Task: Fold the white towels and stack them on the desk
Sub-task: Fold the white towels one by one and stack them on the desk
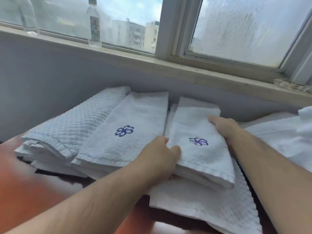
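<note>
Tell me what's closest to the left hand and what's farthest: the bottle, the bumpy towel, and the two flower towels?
1. Right flower towel, held by the left hand.
2. Left flower towel, just to its left.
3. Bumpy towel, far left.
4. Bottle, up on the windowsill.
</note>
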Demonstrator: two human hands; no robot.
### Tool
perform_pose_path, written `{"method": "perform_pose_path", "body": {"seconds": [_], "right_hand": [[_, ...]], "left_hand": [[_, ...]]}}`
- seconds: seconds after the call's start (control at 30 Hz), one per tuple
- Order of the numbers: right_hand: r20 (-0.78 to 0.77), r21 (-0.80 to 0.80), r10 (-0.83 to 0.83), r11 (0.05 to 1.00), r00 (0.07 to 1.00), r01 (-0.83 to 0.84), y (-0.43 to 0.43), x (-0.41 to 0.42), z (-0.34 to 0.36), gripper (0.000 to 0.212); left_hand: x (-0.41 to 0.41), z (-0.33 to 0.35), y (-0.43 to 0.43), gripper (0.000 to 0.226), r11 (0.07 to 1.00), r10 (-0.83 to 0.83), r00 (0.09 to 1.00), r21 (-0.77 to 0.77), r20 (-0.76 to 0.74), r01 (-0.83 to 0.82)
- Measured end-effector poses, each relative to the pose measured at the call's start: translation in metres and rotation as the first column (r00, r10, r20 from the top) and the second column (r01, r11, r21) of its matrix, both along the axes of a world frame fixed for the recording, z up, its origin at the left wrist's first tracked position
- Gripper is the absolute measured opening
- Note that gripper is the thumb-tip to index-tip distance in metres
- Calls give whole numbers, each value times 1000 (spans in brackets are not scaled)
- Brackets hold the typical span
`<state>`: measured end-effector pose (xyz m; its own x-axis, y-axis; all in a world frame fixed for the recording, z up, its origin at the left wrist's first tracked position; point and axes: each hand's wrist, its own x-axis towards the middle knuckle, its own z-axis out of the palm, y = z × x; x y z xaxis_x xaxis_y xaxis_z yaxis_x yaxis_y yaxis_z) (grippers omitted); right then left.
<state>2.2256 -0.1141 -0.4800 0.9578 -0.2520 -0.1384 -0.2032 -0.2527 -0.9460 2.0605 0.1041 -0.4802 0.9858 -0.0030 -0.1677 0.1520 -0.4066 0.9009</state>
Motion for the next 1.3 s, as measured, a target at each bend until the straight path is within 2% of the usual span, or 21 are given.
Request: {"method": "perform_pose_path", "body": {"seconds": [0.07,0.17,0.27,0.43,0.57,0.63,0.7,0.77,0.8,0.87,0.93,1.03,1.2,1.3], "right_hand": [[21,36,23,999,1000,-24,-2,14,2,31],[86,4,36,999,996,-36,6,29,2,19],[189,36,68,996,980,-76,17,37,1,10],[193,19,126,991,973,-132,29,35,1,20],[305,38,114,991,945,-131,33,34,7,20],[288,27,108,992,951,-121,37,34,10,25],[213,-117,98,990,972,-74,41,32,11,43],[197,-433,61,901,979,31,42,22,11,66],[227,-553,73,830,971,67,42,15,12,69],[256,-663,170,747,951,45,43,-2,14,61],[219,-703,247,710,944,-23,40,-22,13,52],[144,-721,276,687,950,-90,34,-57,5,54],[55,-653,350,721,935,-232,28,-118,-15,58],[40,-689,374,682,927,-245,34,-163,-29,56]], "left_hand": [[-5,1,2,62,1000,-6,1000,9,-2,6],[-5,-1,3,51,1000,13,1000,13,6,-13],[-3,-3,4,47,998,50,997,20,58,-51],[-7,-3,8,45,993,12,994,115,113,-25],[-7,-2,11,49,987,-11,978,162,208,-23],[-6,1,12,47,976,-13,984,215,177,-26],[-4,4,11,47,960,-29,991,279,132,-9],[-5,6,10,49,906,-63,988,423,142,-3],[-7,8,10,49,856,-78,983,516,164,-18],[-11,9,10,48,744,-109,973,666,204,-56],[-15,7,11,53,662,-137,970,747,202,-62],[-21,5,16,63,604,-162,975,797,154,-26],[-39,0,23,54,593,-211,963,805,169,-11],[-59,-7,27,63,587,-240,960,810,147,23]]}}
